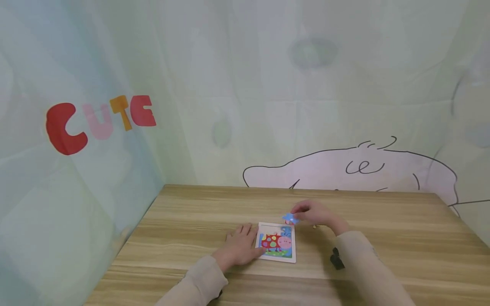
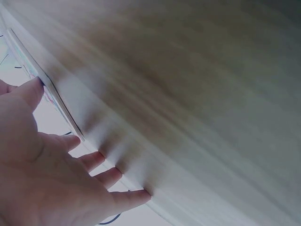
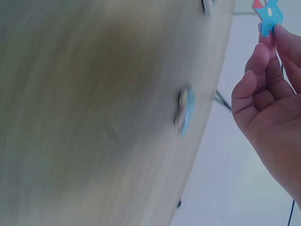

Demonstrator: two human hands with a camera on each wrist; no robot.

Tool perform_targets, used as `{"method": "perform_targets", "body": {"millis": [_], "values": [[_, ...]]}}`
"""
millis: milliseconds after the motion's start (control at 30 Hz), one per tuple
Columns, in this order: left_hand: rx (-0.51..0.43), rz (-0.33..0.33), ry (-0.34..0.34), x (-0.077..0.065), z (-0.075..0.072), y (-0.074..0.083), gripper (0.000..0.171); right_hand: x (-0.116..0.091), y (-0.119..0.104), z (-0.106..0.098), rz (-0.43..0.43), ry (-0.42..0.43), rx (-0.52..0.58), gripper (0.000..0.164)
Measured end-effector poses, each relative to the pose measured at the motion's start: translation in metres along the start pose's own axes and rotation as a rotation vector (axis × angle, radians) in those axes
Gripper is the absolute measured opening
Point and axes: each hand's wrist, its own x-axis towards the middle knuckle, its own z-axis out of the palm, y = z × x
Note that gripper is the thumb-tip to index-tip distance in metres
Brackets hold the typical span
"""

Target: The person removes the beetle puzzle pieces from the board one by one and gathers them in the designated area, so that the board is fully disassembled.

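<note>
A puzzle board (image 1: 294, 250) with a white rim lies on the table, showing a pink pig-like figure and a red spotted shape; its upper left is pale and bare. My left hand (image 1: 239, 246) rests beside it, fingers spread on the table and thumb over the board's left edge. In the left wrist view the thumb of the left hand (image 2: 51, 169) touches the board's rim (image 2: 61, 101). Just above the board's upper right corner, my right hand (image 1: 314, 212) pinches a blue puzzle piece (image 1: 289, 218) with a red patch, also seen in the right wrist view (image 3: 270, 14).
Another puzzle piece (image 3: 187, 110), blurred and bluish, lies on the table below the right hand; a small pale bit of it or something similar (image 1: 314, 226) shows in the head view. A black object (image 1: 337, 259) sits by the right sleeve. A printed curtain (image 1: 199, 140) hangs behind the table.
</note>
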Motion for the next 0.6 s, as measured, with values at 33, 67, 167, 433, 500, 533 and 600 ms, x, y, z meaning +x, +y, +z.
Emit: {"method": "perform_targets", "body": {"millis": [33,67,167,433,500,533,600], "values": [[-0.002,0.001,0.0,0.0,0.0,0.0,0.074,-0.002,0.003,-0.004,0.0,0.001,0.007,0.011],[-0.004,0.0,0.0,0.0,0.0,0.0,0.073,-0.004,0.006,-0.008,-0.003,0.003,0.009,0.012],[-0.011,0.002,0.0,-0.001,0.0,-0.001,0.071,-0.011,0.016,-0.019,-0.015,0.01,0.008,0.013],[-0.008,0.002,-0.003,-0.002,0.0,-0.002,0.071,-0.033,0.041,-0.044,-0.019,0.015,0.009,0.017],[-0.006,0.004,-0.003,-0.002,0.0,-0.002,0.071,-0.039,0.047,-0.05,-0.019,0.016,0.001,0.018],[-0.008,0.004,-0.003,-0.002,0.0,-0.002,0.071,-0.042,0.051,-0.052,-0.009,0.019,-0.004,0.018],[-0.009,0.004,-0.001,-0.001,0.0,-0.002,0.07,-0.047,0.057,-0.057,0.008,0.028,-0.025,0.018]]}}
